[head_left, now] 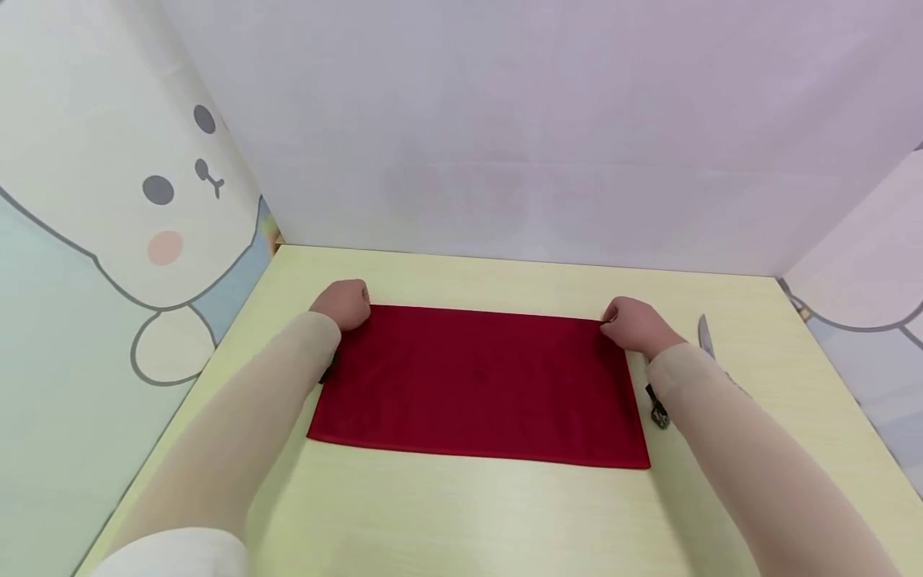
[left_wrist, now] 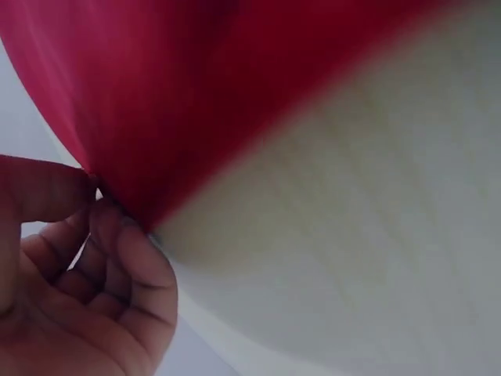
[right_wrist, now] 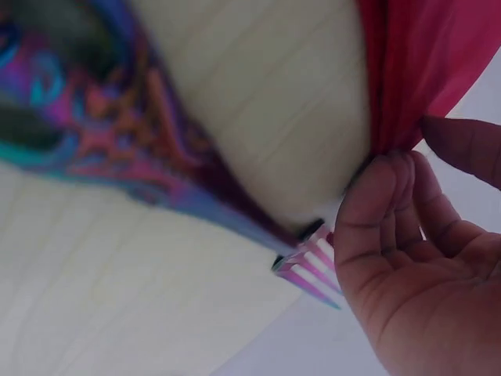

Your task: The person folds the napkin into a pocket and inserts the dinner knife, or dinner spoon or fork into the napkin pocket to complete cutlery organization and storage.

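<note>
A red cloth (head_left: 476,385), a flat rectangle, lies across the middle of the light wooden table. My left hand (head_left: 344,304) is at its far left corner; in the left wrist view, the thumb and fingers of that hand (left_wrist: 102,290) pinch the edge of the red cloth (left_wrist: 188,86). The far right corner is gripped by my right hand (head_left: 634,324). Up close in the right wrist view, the right hand (right_wrist: 423,258) pinches gathered cloth (right_wrist: 438,63) between thumb and fingertips. A fork (right_wrist: 250,215) with an ornate, iridescent handle lies beside this hand, its tines partly behind the fingers.
To the right of the cloth, a knife (head_left: 705,335) points its blade toward the back, partly covered by my right forearm. The fork's handle end (head_left: 659,415) shows left of that forearm. A pale curtain (head_left: 505,160) hangs behind the table (head_left: 469,513).
</note>
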The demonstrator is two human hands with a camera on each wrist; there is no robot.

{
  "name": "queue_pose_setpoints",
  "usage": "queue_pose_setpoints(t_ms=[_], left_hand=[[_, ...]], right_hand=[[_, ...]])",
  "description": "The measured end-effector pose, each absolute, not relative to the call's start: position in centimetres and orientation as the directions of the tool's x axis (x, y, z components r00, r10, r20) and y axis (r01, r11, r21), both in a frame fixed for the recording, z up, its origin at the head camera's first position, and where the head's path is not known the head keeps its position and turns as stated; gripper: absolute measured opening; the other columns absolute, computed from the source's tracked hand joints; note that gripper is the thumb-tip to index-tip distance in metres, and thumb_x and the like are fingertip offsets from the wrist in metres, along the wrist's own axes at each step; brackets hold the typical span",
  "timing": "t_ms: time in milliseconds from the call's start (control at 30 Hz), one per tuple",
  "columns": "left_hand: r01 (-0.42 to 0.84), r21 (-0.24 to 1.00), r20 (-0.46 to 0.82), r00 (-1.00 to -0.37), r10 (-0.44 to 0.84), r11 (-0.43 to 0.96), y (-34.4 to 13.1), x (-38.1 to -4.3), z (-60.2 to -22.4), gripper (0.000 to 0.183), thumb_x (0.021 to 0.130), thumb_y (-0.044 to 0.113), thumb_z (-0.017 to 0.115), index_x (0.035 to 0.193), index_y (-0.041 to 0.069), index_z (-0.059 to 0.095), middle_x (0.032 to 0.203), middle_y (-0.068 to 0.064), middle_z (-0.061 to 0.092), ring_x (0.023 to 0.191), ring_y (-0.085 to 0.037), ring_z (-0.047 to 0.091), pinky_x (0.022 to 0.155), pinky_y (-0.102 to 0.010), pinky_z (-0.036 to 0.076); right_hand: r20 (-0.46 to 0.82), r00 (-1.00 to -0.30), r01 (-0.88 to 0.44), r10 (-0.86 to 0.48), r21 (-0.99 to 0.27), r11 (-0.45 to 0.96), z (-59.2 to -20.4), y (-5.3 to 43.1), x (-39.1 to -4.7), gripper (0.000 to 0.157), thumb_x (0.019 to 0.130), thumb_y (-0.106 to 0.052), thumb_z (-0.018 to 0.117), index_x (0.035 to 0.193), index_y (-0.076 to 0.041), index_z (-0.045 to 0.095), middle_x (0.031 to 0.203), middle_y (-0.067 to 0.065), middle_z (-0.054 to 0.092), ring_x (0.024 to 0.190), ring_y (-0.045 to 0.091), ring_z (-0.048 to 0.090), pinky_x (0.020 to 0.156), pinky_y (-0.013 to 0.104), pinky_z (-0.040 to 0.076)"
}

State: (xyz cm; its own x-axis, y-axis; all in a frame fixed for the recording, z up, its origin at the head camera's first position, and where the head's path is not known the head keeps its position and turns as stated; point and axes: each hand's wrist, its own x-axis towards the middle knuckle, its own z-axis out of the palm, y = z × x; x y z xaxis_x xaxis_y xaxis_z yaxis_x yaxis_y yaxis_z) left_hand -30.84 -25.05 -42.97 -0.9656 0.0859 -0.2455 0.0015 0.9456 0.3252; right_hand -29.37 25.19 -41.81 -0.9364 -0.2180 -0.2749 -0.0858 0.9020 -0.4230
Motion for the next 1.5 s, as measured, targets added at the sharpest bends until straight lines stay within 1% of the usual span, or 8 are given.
queue_pose_setpoints(t_ms=[100, 300, 667, 800, 967, 1167, 1300, 1500], left_hand=[[-0.014, 0.358, -0.254, -0.964, 0.083, 0.934, -25.6, -30.8, -42.8, 0.02, 0.099, 0.008, 0.038, 0.085, 0.006, 0.053, 0.078, -0.01, 0.052, 0.072, -0.026, 0.045, 0.071, -0.04, 0.041], [-0.019, 0.365, -0.246, -0.966, 0.077, 0.931, -25.9, -30.5, -42.5, 0.014, 0.1, 0.01, 0.046, 0.1, 0.005, 0.058, 0.097, -0.012, 0.061, 0.089, -0.03, 0.056, 0.08, -0.043, 0.047], [0.004, 0.354, -0.22, -0.972, 0.087, 0.935, -25.8, -30.9, -42.9, 0.013, 0.102, 0.01, 0.047, 0.096, 0.006, 0.058, 0.093, -0.011, 0.061, 0.086, -0.029, 0.055, 0.077, -0.041, 0.046], [0.003, 0.367, -0.224, -0.97, 0.091, 0.93, -25.9, -31.0, -43.1, 0.013, 0.102, 0.01, 0.047, 0.096, 0.007, 0.058, 0.093, -0.011, 0.061, 0.086, -0.029, 0.055, 0.077, -0.042, 0.046], [0.032, 0.352, -0.249, -0.96, 0.126, 0.936, -26.1, -31.2, -42.9, 0.011, 0.101, 0.012, 0.05, 0.099, 0.007, 0.06, 0.095, -0.01, 0.063, 0.088, -0.029, 0.057, 0.08, -0.044, 0.048], [0.114, 0.256, -0.265, -0.947, 0.183, 0.96, -24.8, -31.4, -41.4, 0.017, 0.1, 0.018, 0.052, 0.107, 0.005, 0.061, 0.1, -0.011, 0.064, 0.089, -0.028, 0.059, 0.083, -0.046, 0.049], [0.188, 0.242, -0.251, -0.935, 0.249, 0.952, -21.8, -31.4, -40.0, 0.025, 0.1, 0.021, 0.054, 0.117, 0.004, 0.062, 0.112, -0.013, 0.066, 0.098, -0.029, 0.06, 0.09, -0.048, 0.049], [0.294, 0.299, -0.281, -0.882, 0.379, 0.908, -14.8, -31.4, -38.1, 0.038, 0.102, 0.027, 0.057, 0.135, 0.007, 0.059, 0.128, -0.01, 0.064, 0.116, -0.027, 0.059, 0.103, -0.045, 0.046]], right_hand=[[-0.282, -0.933, -0.08, -0.225, -0.446, 0.892, -42.1, 25.6, -29.6, 0.025, 0.1, -0.013, 0.057, 0.114, 0.007, 0.062, 0.103, 0.021, 0.064, 0.091, 0.034, 0.06, 0.082, 0.049, 0.051], [-0.274, -0.933, -0.084, -0.234, -0.466, 0.881, -42.5, 25.9, -29.8, 0.024, 0.101, -0.015, 0.06, 0.113, 0.005, 0.063, 0.102, 0.019, 0.064, 0.091, 0.033, 0.06, 0.081, 0.048, 0.051], [-0.255, -0.94, -0.082, -0.228, -0.479, 0.874, -42.4, 26.1, -29.7, 0.022, 0.101, -0.014, 0.062, 0.111, 0.005, 0.063, 0.101, 0.02, 0.064, 0.09, 0.034, 0.06, 0.08, 0.048, 0.05], [-0.268, -0.936, -0.074, -0.229, -0.487, 0.87, -42.3, 26.0, -29.5, 0.024, 0.101, -0.014, 0.062, 0.115, 0.006, 0.062, 0.108, 0.023, 0.063, 0.094, 0.036, 0.061, 0.083, 0.05, 0.051], [-0.289, -0.927, -0.067, -0.237, -0.496, 0.866, -42.0, 25.9, -28.8, 0.035, 0.102, -0.018, 0.062, 0.125, 0.008, 0.057, 0.12, 0.029, 0.06, 0.105, 0.04, 0.061, 0.09, 0.054, 0.051], [-0.259, -0.937, -0.075, -0.234, -0.506, 0.859, -40.5, 26.5, -25.4, 0.054, 0.102, -0.029, 0.062, 0.135, 0.013, 0.051, 0.13, 0.034, 0.056, 0.117, 0.047, 0.056, 0.095, 0.059, 0.049], [-0.267, -0.944, 0.002, -0.195, -0.594, 0.804, -40.1, 27.5, -22.0, 0.066, 0.104, -0.04, 0.06, 0.143, 0.012, 0.044, 0.137, 0.033, 0.052, 0.123, 0.048, 0.052, 0.096, 0.058, 0.05], [-0.282, -0.944, 0.095, -0.169, -0.727, 0.68, -40.2, 27.1, -17.9, 0.067, 0.105, -0.042, 0.058, 0.146, 0.008, 0.043, 0.134, 0.026, 0.058, 0.112, 0.037, 0.062, 0.088, 0.045, 0.054]])
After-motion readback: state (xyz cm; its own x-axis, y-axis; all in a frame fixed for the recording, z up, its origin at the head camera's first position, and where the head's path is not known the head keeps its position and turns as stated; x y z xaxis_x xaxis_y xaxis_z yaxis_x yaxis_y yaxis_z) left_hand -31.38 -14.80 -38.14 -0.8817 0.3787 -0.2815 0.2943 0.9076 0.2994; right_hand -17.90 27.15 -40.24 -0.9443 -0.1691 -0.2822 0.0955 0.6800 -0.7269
